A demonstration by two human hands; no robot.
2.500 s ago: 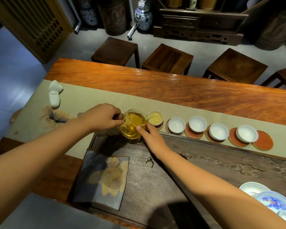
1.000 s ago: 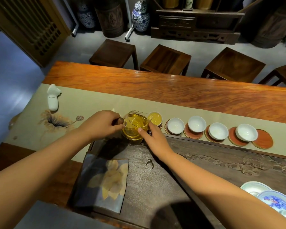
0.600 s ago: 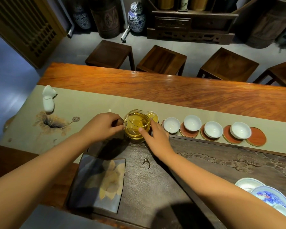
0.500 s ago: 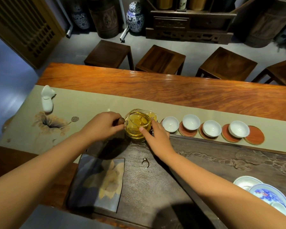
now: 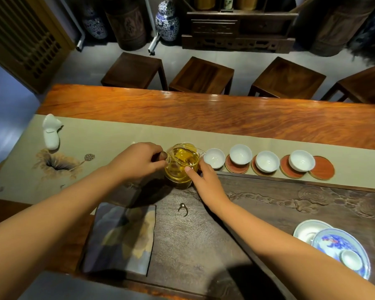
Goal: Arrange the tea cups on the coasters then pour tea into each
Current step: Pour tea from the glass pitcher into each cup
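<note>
Closed around the dark handle of a glass pitcher (image 5: pixel 182 164), the left hand (image 5: pixel 139 161) holds it tilted slightly to the right, while the right hand (image 5: pixel 206 180) steadies the glass wall with its fingertips (image 5: pixel 187 169). Golden tea fills most of the pitcher. Its spout hangs just beside the nearest of four white cups (image 5: pixel 214 158), which stand in a row to the right along a pale table runner (image 5: pixel 108 135). The cups appear empty, though a thin pool of tea in the nearest one cannot be ruled out from this angle. A fifth cup seems to sit behind the pitcher, mostly hidden. Round reddish coasters (image 5: pixel 322 167) lie under and beside the cups; several cups sit off centre, and the last coaster on the right is bare. A dark carved tea tray (image 5: pixel 290 202) runs along the near side, with a folded cloth (image 5: pixel 121 237) at its left.

To pour well, bring the spout over the middle of the nearest cup, tip slowly from the wrist, keep the supporting fingers low on the glass, and stop short of the rim before moving along.
</note>
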